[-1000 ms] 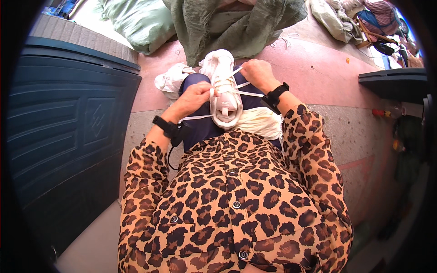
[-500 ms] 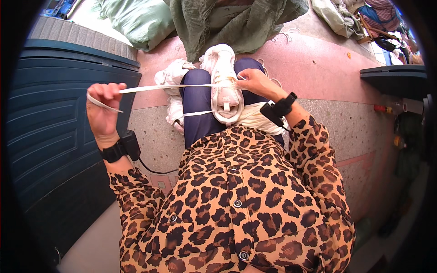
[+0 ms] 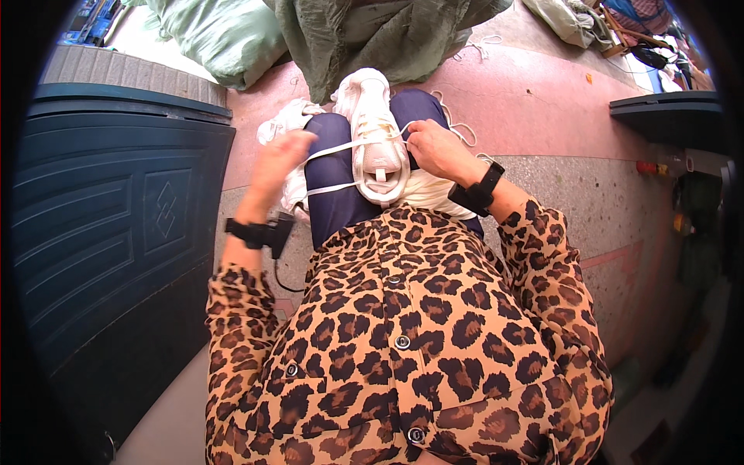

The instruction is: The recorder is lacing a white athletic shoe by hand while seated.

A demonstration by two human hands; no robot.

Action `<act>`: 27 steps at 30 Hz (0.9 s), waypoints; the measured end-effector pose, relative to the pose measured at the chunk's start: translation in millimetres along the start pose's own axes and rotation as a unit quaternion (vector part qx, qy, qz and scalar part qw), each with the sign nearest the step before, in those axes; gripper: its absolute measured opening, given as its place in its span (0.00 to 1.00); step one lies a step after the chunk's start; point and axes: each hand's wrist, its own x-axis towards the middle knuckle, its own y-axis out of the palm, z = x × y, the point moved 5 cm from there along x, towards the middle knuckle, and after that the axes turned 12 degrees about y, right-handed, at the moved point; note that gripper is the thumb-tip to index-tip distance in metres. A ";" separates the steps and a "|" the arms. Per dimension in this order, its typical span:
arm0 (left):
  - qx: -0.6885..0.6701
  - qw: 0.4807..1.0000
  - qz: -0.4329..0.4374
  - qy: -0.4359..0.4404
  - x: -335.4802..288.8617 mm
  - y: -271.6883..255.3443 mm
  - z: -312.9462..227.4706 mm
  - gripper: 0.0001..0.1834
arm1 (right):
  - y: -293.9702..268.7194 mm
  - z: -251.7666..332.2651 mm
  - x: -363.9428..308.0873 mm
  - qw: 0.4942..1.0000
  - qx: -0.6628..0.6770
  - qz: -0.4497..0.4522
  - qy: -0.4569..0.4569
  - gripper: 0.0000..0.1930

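A white sneaker (image 3: 376, 128) lies between my knees, toe away from me and heel opening toward me. A flat white shoelace (image 3: 333, 149) runs from its eyelets leftward over my left thigh. Just left of that thigh is my left hand (image 3: 280, 159), smeared by motion, so its grip on the lace is unclear. At the shoe's right side my right hand (image 3: 440, 151) is closed, thumb and finger pinching lace beside the eyelets. A second stretch of white lace (image 3: 332, 188) crosses my left thigh lower down.
More white shoes (image 3: 291, 120) are bunched beyond my left knee. Loose laces (image 3: 465, 133) hang by my right knee. Large green sacks (image 3: 372, 39) stand ahead on the pink floor (image 3: 535, 101). A dark blue panelled door (image 3: 124, 201) is at left.
My left hand has swung right, from far out at the left to near my left knee. The lace once stretched taut now sags. My right hand stays by the shoe.
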 end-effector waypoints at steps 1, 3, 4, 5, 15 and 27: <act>-0.021 0.997 0.077 -0.011 -0.1 26.1 9.8 0.11 | 1.0 1.1 1.9 1.000 0.002 0.002 -0.007 0.09; -0.026 0.996 0.083 0.010 -0.3 58.9 20.8 0.09 | 1.0 1.4 5.2 0.997 -0.077 -0.005 0.000 0.08; -0.011 0.997 0.070 -0.013 2.5 63.5 26.4 0.09 | 0.5 2.6 6.1 0.997 -0.075 0.002 -0.001 0.08; 0.111 0.987 0.060 0.095 8.2 65.4 18.3 0.08 | -1.8 6.0 6.4 0.996 -0.087 -0.012 -0.021 0.07; 0.123 0.990 -0.001 0.062 -0.3 58.6 26.8 0.10 | -5.8 13.3 11.7 0.984 -0.166 0.027 -0.063 0.05; 0.346 0.926 -0.031 0.148 12.8 65.3 9.7 0.10 | 2.8 28.3 22.5 0.959 -0.243 0.078 -0.124 0.05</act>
